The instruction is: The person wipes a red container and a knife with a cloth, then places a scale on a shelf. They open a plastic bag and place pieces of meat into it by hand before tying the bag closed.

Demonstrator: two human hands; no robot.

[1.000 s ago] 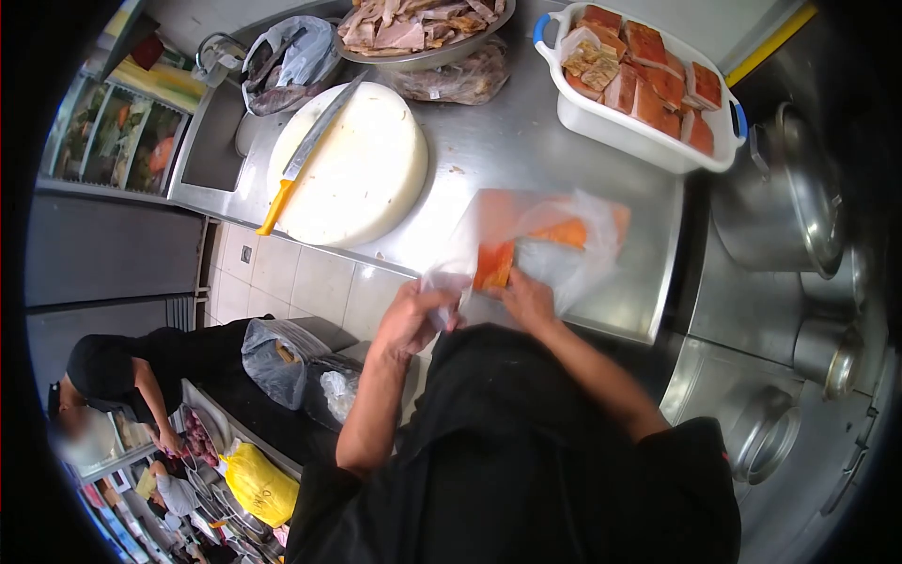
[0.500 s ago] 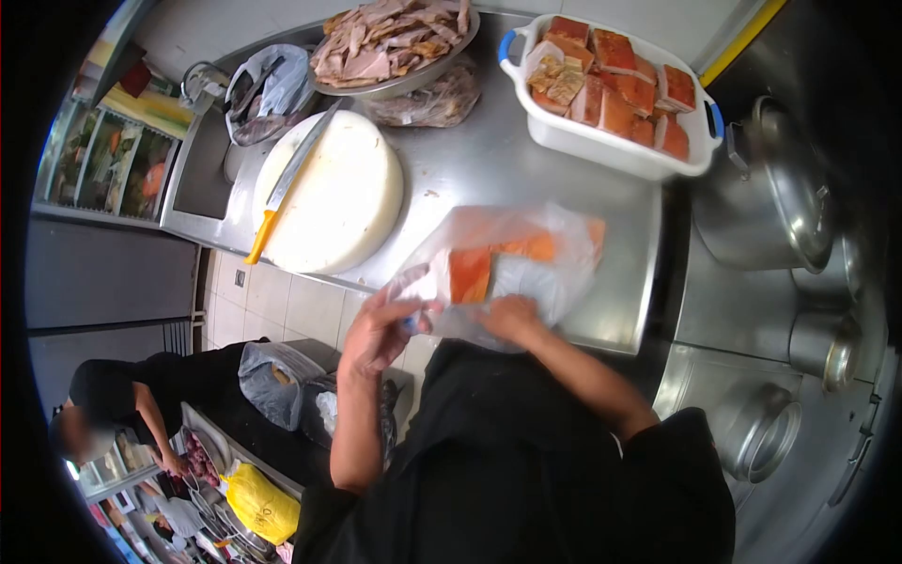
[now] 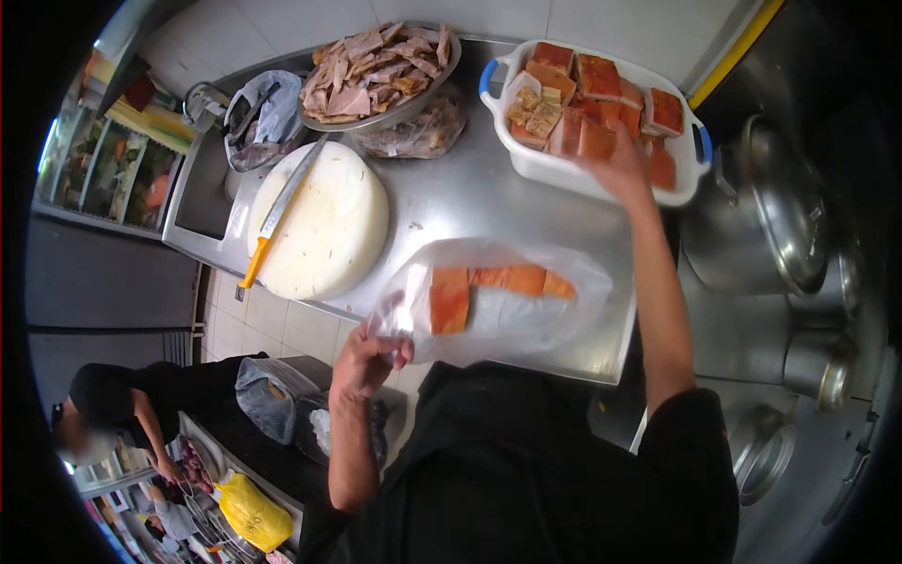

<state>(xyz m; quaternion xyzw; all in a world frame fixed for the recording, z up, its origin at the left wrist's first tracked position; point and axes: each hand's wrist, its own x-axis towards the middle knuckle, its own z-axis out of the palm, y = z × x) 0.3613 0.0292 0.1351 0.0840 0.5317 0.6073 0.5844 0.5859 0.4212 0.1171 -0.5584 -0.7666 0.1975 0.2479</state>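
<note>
My left hand pinches the near left edge of a clear plastic bag on the steel table. Inside the bag lie several orange-skinned meat pieces. My right hand reaches over the near rim of a white tub with blue handles, its fingers at the meat blocks there. Whether those fingers grip a block is hard to make out.
A round white board bears a yellow-handled knife. Behind it are a bowl of sliced meat and a bagged bundle. Large pots stand right. Another person works at lower left.
My right hand has left the plastic bag and moved up and right to the white tub. My left hand still holds the bag, which lies flatter now.
</note>
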